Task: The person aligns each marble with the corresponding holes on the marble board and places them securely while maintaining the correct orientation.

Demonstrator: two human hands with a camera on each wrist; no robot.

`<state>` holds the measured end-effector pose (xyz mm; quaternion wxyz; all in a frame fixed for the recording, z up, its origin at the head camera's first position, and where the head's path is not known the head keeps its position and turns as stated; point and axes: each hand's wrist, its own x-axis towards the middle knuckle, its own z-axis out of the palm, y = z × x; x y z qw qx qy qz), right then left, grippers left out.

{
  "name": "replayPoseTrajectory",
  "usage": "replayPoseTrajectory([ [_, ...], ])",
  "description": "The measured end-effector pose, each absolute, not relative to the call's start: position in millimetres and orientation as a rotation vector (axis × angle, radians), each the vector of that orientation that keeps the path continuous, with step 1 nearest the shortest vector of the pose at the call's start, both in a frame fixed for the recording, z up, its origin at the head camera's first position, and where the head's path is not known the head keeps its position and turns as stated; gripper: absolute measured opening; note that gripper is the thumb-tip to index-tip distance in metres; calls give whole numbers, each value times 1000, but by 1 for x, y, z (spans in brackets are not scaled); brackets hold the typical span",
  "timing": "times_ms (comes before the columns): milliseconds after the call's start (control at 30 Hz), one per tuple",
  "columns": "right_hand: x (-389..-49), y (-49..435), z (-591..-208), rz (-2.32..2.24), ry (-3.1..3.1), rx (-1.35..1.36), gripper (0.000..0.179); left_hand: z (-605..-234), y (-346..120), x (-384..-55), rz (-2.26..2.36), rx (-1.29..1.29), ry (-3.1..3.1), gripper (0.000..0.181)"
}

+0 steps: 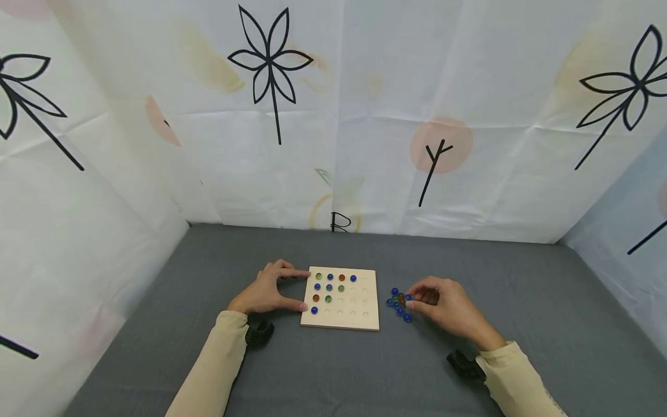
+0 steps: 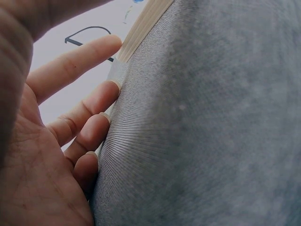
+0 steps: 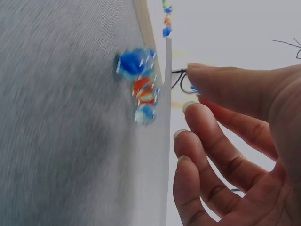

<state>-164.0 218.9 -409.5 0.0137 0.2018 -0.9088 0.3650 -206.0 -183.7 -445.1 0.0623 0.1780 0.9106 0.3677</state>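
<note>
A square wooden board (image 1: 359, 319) lies flat, with rows of round hollows. Blue, green and orange-brown marbles sit in its top row and down its left side; other hollows are bare. My left hand (image 1: 267, 289) touches the board's left edge, index finger straight near the far corner and thumb near the front corner. Right of the board, my right hand (image 1: 448, 304) pinches a blue marble (image 3: 194, 88) between thumb and index finger, mostly hidden by them. Just below and beside those fingertips is a loose cluster of marbles (image 1: 399, 311), mostly blue with some orange-brown.
A grey cloth (image 1: 250, 370) covers the table. White fabric walls (image 1: 375, 87) printed with black leaf drawings stand at the back and sides. Each wrist wears a black strap device, the left one (image 1: 259, 334) near the board.
</note>
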Motion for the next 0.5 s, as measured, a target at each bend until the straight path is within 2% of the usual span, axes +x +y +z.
replayPoseTrajectory([
  [500,-171,184,-402,1270,-2741,693,13,-446,-184,-207,1107,547,2751,72],
])
